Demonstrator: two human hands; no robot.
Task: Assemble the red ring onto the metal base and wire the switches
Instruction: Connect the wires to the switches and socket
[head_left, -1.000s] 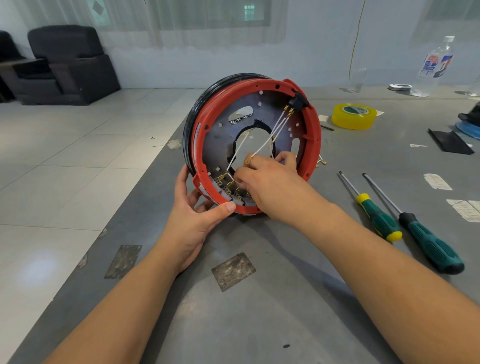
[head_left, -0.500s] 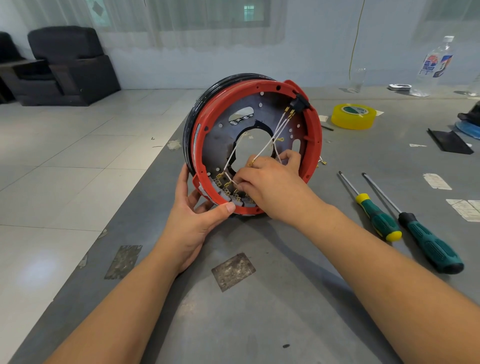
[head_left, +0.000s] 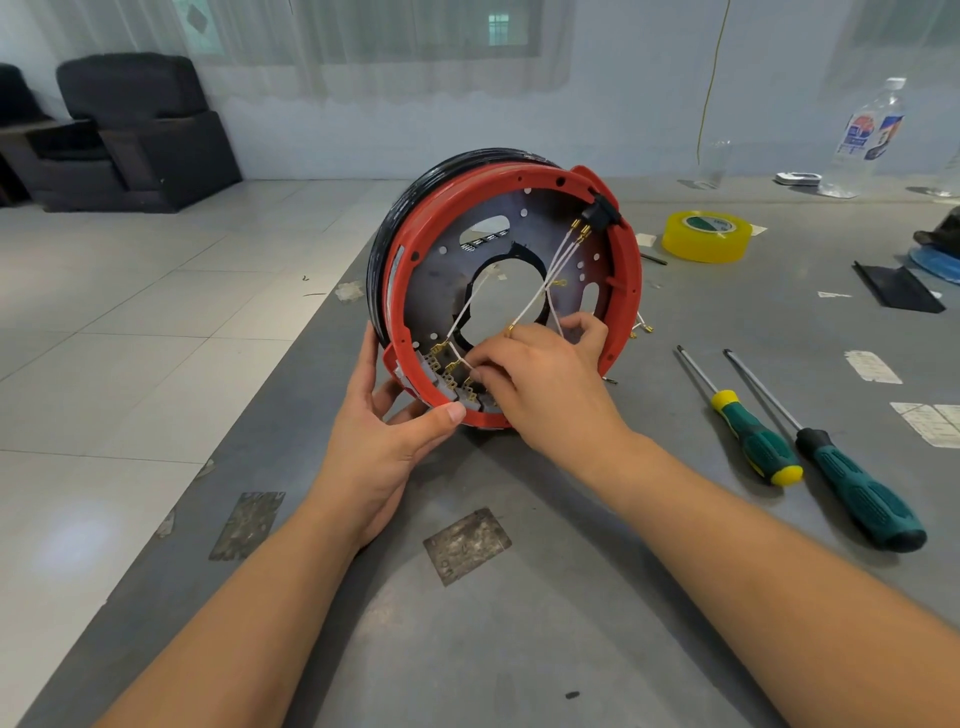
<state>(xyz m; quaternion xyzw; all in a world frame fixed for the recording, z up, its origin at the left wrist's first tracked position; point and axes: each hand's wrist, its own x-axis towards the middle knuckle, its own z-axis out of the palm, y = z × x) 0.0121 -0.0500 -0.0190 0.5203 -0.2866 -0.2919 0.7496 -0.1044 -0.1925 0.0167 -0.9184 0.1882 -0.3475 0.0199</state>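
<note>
The red ring (head_left: 626, 291) is already sitting on the metal base (head_left: 441, 280), standing on edge on the table (head_left: 519, 623), near its left edge. The left hand (head_left: 384, 441) is gripping the ring's lower rim, thumb on front. The right hand (head_left: 540, 374) is pinching a white wire (head_left: 530, 306) at the switches (head_left: 452, 374). I think each terminal should be pushed straight on while the left hand is holding firm. The screwdrivers (head_left: 753, 447) are lying well apart on the right, and free table is staying in front.
</note>
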